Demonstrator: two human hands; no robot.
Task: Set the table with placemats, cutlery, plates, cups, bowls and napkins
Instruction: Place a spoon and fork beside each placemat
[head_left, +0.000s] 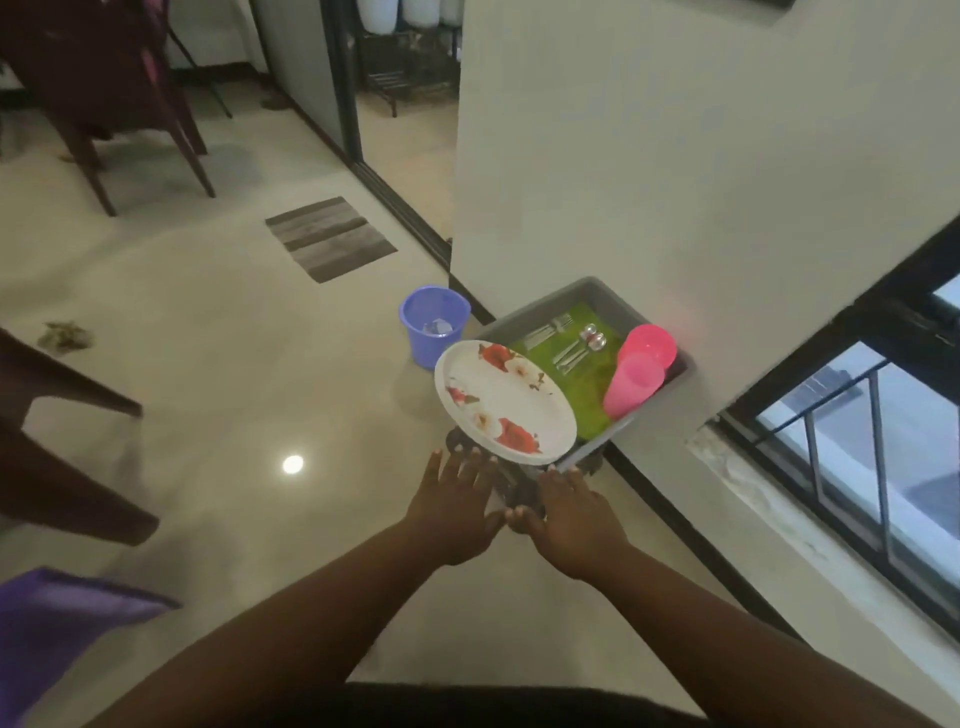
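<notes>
Here both hands reach forward side by side, thumbs almost meeting, toward a grey tub (631, 415) that sits on a low dark stand (511, 486) against the wall. The left hand (451, 512) has its fingers spread and straight, tips at the near edge of the stand under the plate; the right hand (571, 525) is likewise flat and open, fingertips at the tub's near corner. Neither grip holds anything, and the pairing looks like a two-handed approach to lift or steady the whole load, not to pick out one item. A floral plate (505, 401) leans tilted over the tub's near left rim, probably because the tub is too full for it to lie flat. Inside lie a green placemat (587, 384), with forks (545, 332) and spoons (584, 343) on it toward the far side, and two pink cups (641, 371) on their sides at the right. A blue bucket (435, 325) stands on the floor just left of the tub, and a dark chair (98, 93) stands far left. No bench is visible, so the setting has apparently not begun.
</notes>
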